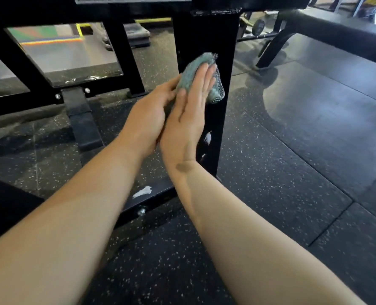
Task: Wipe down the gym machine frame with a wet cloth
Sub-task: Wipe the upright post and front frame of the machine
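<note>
Right of the black upright post (207, 36), the open floor (292, 161) lets you pass freely. At the frame's left, slanted braces (17, 62) narrow the gaps; a low crossbar (158, 194) blocks lower centre, a thick bar (336, 34) upper right.

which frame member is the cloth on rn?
The wide upright post at centre: the right hand presses the cloth flat against it. The slanted bars left of it and the low bolted bar carry no cloth.

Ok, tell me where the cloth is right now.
In the head view, upper centre: the cloth is pressed flat against the black upright post by the right hand, with the left hand at its left edge.
</note>
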